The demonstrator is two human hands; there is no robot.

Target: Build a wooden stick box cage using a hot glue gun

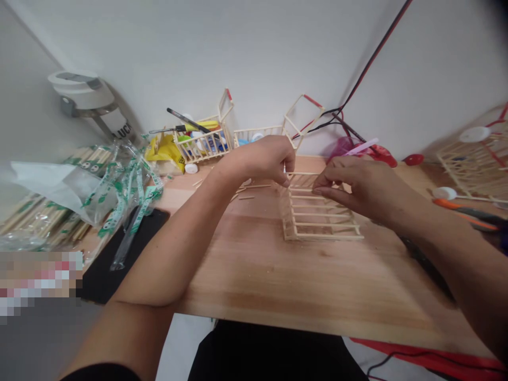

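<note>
Noted at frame centre, on wooden board (257, 275), pale stick lattice (317, 216): ladder-like rungs, one side wall upright. Pinched at far edge by curled left hand (266, 157), at upper rung by right hand (359, 185).

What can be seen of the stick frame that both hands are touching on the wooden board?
The stick frame is built of thin, pale wooden sticks. A ladder-like panel of rungs lies flat on the wooden board, and a similar panel stands upright along its left edge. The left hand pinches the upright panel's far top corner; the right hand pinches a far rung.
</note>
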